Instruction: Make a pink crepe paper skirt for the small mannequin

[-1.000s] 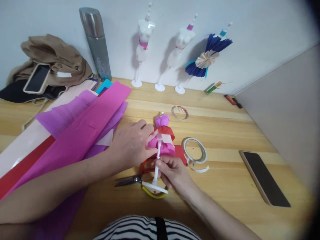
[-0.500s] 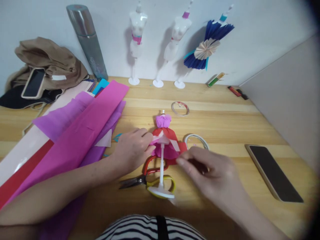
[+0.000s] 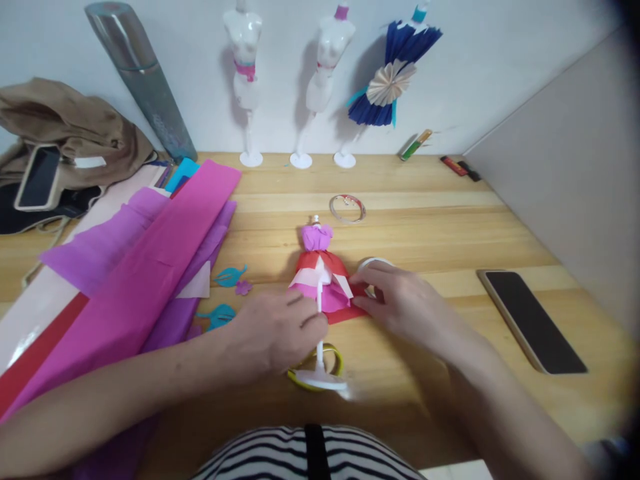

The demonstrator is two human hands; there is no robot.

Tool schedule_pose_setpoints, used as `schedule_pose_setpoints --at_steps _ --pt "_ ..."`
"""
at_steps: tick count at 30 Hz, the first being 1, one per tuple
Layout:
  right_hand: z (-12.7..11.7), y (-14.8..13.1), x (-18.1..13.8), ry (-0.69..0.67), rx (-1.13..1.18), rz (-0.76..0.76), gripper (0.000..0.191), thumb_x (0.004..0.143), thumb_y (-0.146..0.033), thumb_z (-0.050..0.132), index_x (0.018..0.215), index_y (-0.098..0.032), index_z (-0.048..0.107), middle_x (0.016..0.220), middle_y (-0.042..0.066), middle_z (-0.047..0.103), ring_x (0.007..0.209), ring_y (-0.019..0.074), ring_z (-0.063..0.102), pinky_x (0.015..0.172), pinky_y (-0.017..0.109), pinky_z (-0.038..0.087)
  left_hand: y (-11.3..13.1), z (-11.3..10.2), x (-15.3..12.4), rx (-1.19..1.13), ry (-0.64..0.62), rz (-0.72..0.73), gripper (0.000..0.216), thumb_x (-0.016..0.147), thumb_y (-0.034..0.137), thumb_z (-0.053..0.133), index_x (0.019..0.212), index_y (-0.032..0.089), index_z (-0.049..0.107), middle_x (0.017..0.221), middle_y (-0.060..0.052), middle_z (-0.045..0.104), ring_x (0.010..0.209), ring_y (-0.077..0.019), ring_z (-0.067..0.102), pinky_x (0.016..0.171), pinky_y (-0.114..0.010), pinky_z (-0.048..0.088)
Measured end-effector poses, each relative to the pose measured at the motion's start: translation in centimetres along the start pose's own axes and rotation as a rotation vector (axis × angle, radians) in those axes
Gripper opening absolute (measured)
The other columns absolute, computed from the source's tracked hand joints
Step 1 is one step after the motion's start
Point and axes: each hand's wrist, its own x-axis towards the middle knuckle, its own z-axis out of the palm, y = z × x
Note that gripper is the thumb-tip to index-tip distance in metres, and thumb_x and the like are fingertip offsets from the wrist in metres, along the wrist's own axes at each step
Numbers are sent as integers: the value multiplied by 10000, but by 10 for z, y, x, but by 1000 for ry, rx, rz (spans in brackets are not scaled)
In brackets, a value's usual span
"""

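A small dress-form mannequin (image 3: 316, 238) lies on its back with its stand toward me. It wears a purple paper top and a layered paper skirt (image 3: 336, 300) of red, pale pink and magenta. My right hand (image 3: 400, 300) has thumb and fingertips closed at the skirt's right edge, above a piece of red paper (image 3: 345, 315). My left hand (image 3: 280, 330) is curled beside the white stand pole (image 3: 320, 357), fingers bent downward; what they grip is hidden. Beneath the stand base, the yellow handle (image 3: 336, 353) of the scissors shows; their other parts are covered.
Blue paper leaves (image 3: 231, 276) and a purple paper flower (image 3: 243, 287) lie left. Crepe paper sheets (image 3: 165, 260) are piled farther left. Behind the right hand is a tape roll (image 3: 375, 261). A phone (image 3: 533, 320) lies right; several mannequins (image 3: 249, 87) and a flask (image 3: 145, 80) stand behind.
My left hand has left the skirt's left edge and come down over the scissors beside the pole. My right hand has moved away from me to the skirt's right edge. The view has shifted right.
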Motion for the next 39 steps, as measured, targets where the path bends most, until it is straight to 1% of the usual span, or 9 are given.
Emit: schedule_pose_setpoints --at_steps 3,6,9,15,20,25,28,32,39 --pt "6 -5 7 9 -18 -17 103 849 -194 585 793 -187 670 812 68 665 739 204 597 674 306 418 4 6 3 120 -95 179 144 927 147 526 892 128 664 823 -75 665 690 -186 576 572 -317 389" --pt "7 -10 10 17 50 -28 150 865 -178 554 810 -188 693 804 64 690 738 195 605 688 300 412 6 11 6 201 -204 207 153 917 148 541 958 116 685 889 -108 704 706 -199 613 573 -323 409" --pt "6 -14 10 6 91 6 157 877 -273 587 810 -194 705 737 46 682 667 182 583 640 291 383 6 17 8 243 -236 233 166 915 154 535 953 108 689 874 -125 724 666 -204 633 547 -327 426" --pt "-1 -26 12 -5 21 96 259 903 -384 567 762 -197 676 680 52 673 617 188 580 594 296 331 8 24 4 301 -123 286 164 846 99 543 921 49 680 709 -116 710 559 -199 639 466 -314 453" --pt "-6 -45 12 -4 -133 -3 311 883 -477 590 860 -178 673 769 91 703 663 225 621 579 303 318 11 27 1 292 20 238 116 840 96 538 834 80 653 645 -87 681 520 -189 625 454 -306 464" --pt "-4 -61 14 31 -256 -49 259 886 -426 596 880 -182 684 801 96 711 617 209 621 544 306 275 10 29 -2 304 115 221 159 869 118 534 719 141 580 650 -90 678 547 -190 625 510 -316 480" --pt "-6 -63 15 22 -133 -112 267 910 -423 564 857 -187 679 802 91 712 624 199 618 558 305 316 8 27 -8 316 102 206 150 898 133 526 771 127 606 676 -86 676 573 -186 628 521 -309 474" --pt "-9 -53 18 52 81 -104 259 949 -338 476 853 -199 672 805 74 711 667 196 622 605 304 389 7 23 -19 321 36 144 194 943 160 489 984 73 657 707 -68 676 585 -166 619 509 -291 458" --pt "-2 -46 24 59 102 -113 72 838 -264 643 881 -211 665 870 65 706 678 190 622 623 308 435 9 19 -25 291 -3 119 239 946 155 484 1082 36 641 783 -96 702 634 -178 642 547 -298 471"
